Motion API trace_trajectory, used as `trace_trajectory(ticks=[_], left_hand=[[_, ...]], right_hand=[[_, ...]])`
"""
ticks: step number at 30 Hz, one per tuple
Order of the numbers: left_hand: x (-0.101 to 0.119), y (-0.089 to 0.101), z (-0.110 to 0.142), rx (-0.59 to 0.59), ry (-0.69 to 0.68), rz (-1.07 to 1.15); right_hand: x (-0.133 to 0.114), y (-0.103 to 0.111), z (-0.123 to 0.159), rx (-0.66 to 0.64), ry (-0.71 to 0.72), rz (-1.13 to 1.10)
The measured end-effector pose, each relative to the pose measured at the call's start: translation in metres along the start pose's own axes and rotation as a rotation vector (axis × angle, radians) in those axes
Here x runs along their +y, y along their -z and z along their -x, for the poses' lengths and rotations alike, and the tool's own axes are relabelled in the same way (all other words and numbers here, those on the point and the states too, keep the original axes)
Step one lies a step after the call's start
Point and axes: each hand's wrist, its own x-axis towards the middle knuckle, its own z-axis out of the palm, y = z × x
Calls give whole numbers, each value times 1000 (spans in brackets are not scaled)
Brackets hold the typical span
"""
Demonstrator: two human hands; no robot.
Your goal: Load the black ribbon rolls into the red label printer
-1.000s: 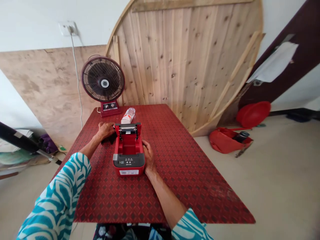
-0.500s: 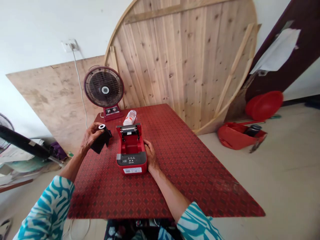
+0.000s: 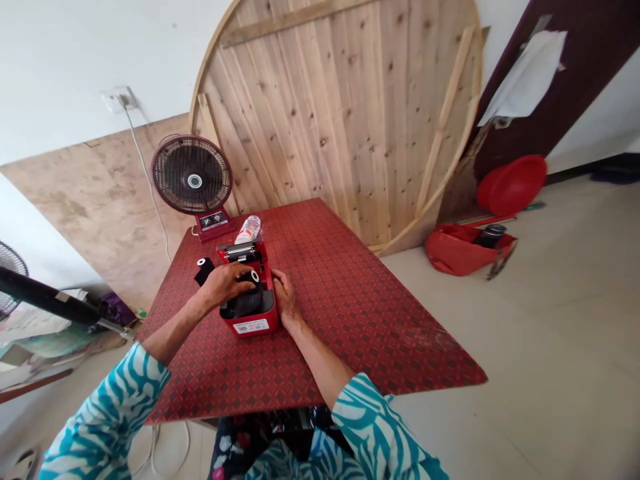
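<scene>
On the table stands a small red receipt printer with a black front panel and a white label. Its lid is raised. My left hand grips a black paper roll with a white core, over or in the printer's open bay; how deep it sits I cannot tell. A loose black strip from that roll hangs over the front panel. My right hand is curled against the printer's right side, steadying it. Left of the printer lies a second black roll, also white-cored.
Behind the printer a clear plastic bottle lies on the patterned red table. A fan stands at the back left. A round wooden panel leans on the wall. On the floor to the right are a red bag and a red basin.
My left hand has brought the black roll rightward from beside the printer to its open bay. My right hand stays at the printer's side. The whole view has shifted slightly.
</scene>
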Motion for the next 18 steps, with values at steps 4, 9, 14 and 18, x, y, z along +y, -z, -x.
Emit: trace_trajectory(ticks=[4, 9, 14, 18], left_hand=[[2, -5, -14, -126, 113, -179], [4, -17, -35, -227, 130, -185], [3, -13, -33, -278, 59, -97], [2, 2, 1, -72, 69, 112]], right_hand=[[1, -1, -1, 10, 13, -16], [2, -2, -2, 29, 3, -5], [0, -2, -2, 27, -3, 4], [-4, 0, 0, 14, -3, 6]])
